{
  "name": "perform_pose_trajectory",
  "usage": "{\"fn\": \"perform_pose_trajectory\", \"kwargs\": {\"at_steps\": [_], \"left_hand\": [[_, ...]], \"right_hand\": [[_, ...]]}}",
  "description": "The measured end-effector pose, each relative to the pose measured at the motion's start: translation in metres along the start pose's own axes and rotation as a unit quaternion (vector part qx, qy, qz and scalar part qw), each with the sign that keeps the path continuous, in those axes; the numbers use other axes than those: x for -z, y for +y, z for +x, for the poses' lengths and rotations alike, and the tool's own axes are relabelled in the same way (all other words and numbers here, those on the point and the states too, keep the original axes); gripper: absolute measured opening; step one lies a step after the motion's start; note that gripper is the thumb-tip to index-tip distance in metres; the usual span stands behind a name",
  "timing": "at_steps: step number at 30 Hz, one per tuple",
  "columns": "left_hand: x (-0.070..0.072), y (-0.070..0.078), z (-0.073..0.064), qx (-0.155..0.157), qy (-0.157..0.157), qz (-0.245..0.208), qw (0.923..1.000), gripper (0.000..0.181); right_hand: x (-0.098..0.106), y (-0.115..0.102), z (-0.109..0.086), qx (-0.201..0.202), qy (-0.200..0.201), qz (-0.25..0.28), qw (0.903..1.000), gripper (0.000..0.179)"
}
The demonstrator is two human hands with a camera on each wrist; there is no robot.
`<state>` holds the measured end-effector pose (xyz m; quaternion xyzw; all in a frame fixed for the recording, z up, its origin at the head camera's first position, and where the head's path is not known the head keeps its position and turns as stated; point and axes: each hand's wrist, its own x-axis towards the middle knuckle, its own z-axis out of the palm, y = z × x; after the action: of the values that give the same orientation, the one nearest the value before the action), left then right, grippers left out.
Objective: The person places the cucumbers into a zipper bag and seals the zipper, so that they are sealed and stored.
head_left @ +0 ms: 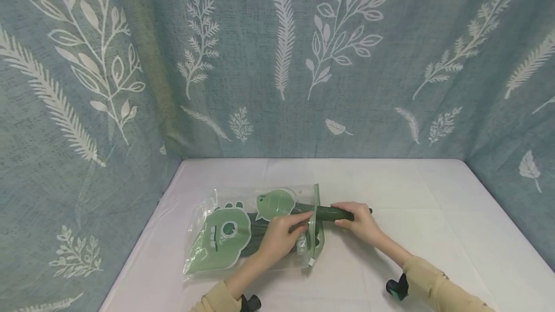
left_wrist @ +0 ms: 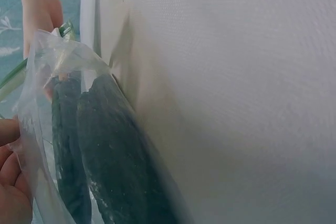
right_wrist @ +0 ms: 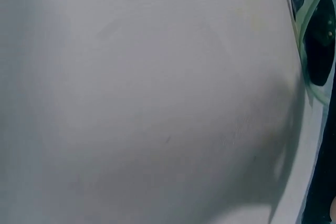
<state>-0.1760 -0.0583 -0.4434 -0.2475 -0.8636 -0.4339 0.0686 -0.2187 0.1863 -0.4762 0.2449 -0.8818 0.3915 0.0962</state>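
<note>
A clear zip bag (head_left: 223, 240) with green cartoon prints lies on the table, its green-edged mouth facing right. Dark green cucumbers (left_wrist: 118, 156) show through the film in the left wrist view. My left hand (head_left: 279, 237) pinches the bag near its mouth, thumb and fingers on the film. Another cucumber (head_left: 331, 213) lies partly inside the mouth, and my right hand (head_left: 357, 220) grips its outer end. In the right wrist view, this cucumber (right_wrist: 319, 177) runs along the right edge, beside the bag's open rim (right_wrist: 303, 40); only a bit of a finger shows there.
A white cloth covers the table (head_left: 425, 215). Blue-green curtains (head_left: 260, 61) with white leaf prints stand behind it and along both sides. Both wrists wear small dark devices, one being the right wrist's camera (head_left: 396, 288).
</note>
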Motion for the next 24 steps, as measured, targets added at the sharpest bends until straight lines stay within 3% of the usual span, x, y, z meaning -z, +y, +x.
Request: {"fn": "perform_pose_trajectory", "kwargs": {"at_steps": [15, 24], "left_hand": [[0.000, -0.001, -0.001, -0.019, 0.009, 0.000, 0.9998, 0.034], [0.001, 0.000, -0.001, -0.028, 0.016, 0.005, 0.9995, 0.034]], "right_hand": [[-0.016, -0.009, 0.016, 0.008, -0.001, 0.002, 1.0000, 0.041], [-0.024, -0.013, 0.022, 0.032, 0.019, -0.012, 0.9992, 0.041]]}}
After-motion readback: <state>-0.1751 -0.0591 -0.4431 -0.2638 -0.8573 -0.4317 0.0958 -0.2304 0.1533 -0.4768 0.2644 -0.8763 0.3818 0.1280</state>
